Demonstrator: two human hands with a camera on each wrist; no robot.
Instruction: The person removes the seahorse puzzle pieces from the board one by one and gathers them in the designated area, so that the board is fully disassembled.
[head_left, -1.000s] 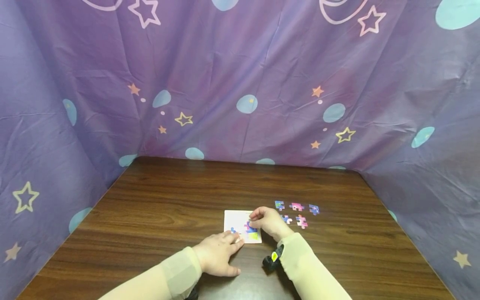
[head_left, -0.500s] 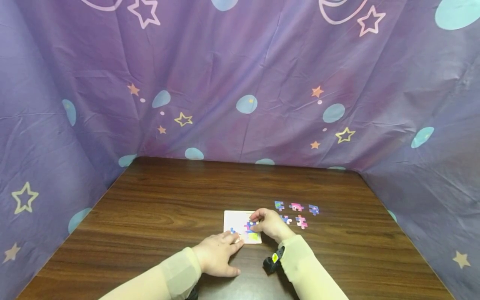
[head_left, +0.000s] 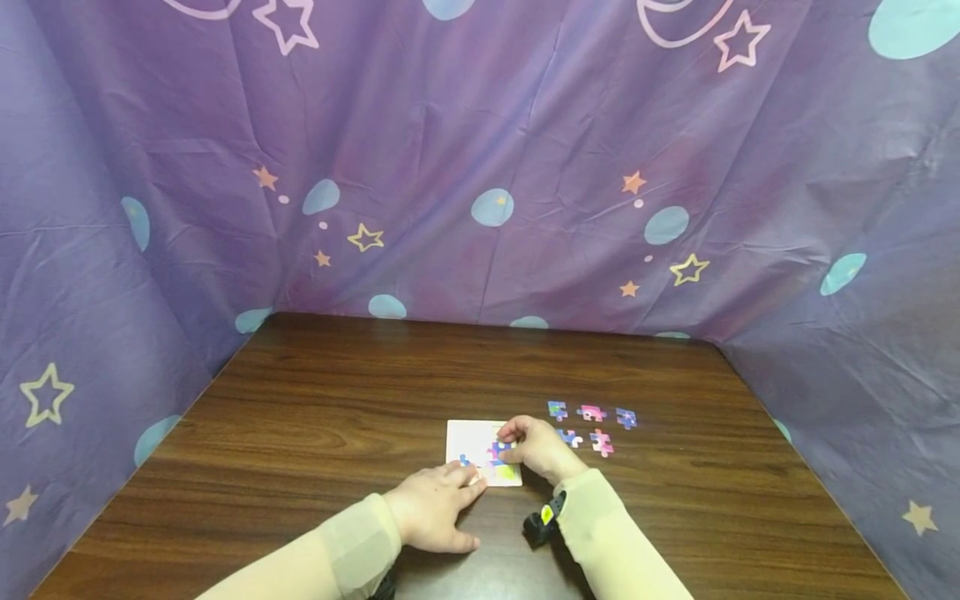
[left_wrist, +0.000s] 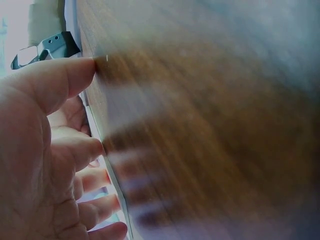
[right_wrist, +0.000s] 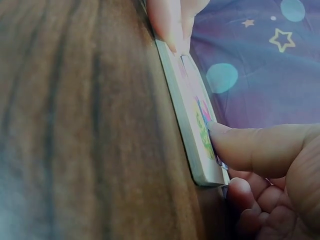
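Observation:
A white puzzle board (head_left: 467, 435) lies flat on the wooden table, with a few coloured pieces set into its near part. My left hand (head_left: 431, 507) rests palm down with fingers spread, its fingertips on the board's near edge. Thumb and index finger of my right hand (head_left: 546, 450) pinch a blue and pink puzzle piece (head_left: 497, 452) at the board's right side. A yellow-green piece (head_left: 508, 472) sits just nearer to me. In the right wrist view my thumb (right_wrist: 240, 145) presses at the piece, low over the board, and the other fingers curl past the board's edge.
To the right of the board lie several loose puzzle pieces in two rows, among them a pink one (head_left: 592, 412) and a blue one (head_left: 626, 418). A purple star-patterned cloth (head_left: 495, 150) hangs behind and beside the table (head_left: 337, 392).
My right thumb and fingers shift slightly over the blue and pink piece, staying at the same spot on the board. The left hand has stayed put.

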